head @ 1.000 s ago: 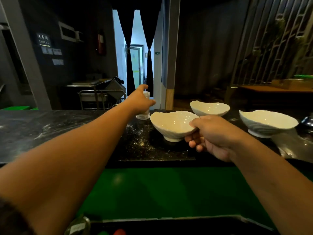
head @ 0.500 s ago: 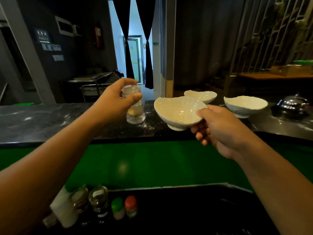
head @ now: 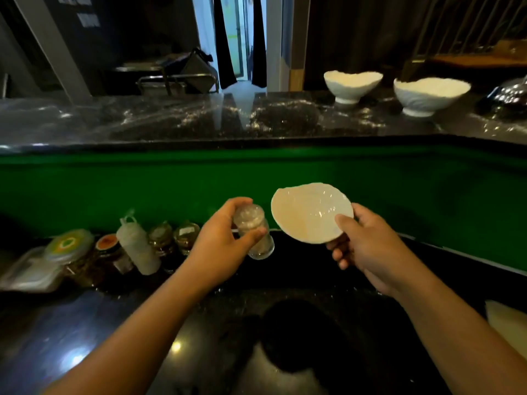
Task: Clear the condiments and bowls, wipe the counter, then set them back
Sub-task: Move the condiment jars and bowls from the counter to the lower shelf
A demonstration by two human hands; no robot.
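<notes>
While the left hand (head: 225,246) wraps its thumb and fingers round a small glass shaker (head: 255,232), the right hand (head: 368,252) pinches a white bowl (head: 309,213) at its near rim, with the thumb on the inside and the fingers curled beneath. Both things are held in the air over the lower counter (head: 228,323), close side by side but apart, with the shaker on the left.

The shaker is clear and holds something pale. It is tilted, its top away from the person and its base sticking out below the hand. The bowl is tipped so that its glossy inside faces the camera, and its rim is wavy and uneven.

Two more white bowls (head: 352,85) (head: 430,95) of the same kind stand upright on the upper counter (head: 199,118), a dark speckled stone slab dusted with pale grains. A shiny metal object (head: 510,98) sits at its far right end. A green panel (head: 142,183) drops from that slab to the lower counter, which is dark and glossy. Left of the shaker, along the panel's foot, stands a row of condiments: two glass jars (head: 161,240) (head: 185,236), a pale squeeze bottle (head: 138,249), a red-lidded jar (head: 109,246) and a flat lidded tub (head: 68,243). Beyond the counter the room is dim, with a metal cart (head: 176,78) and a bright doorway (head: 241,38) hung with dark curtains.
</notes>
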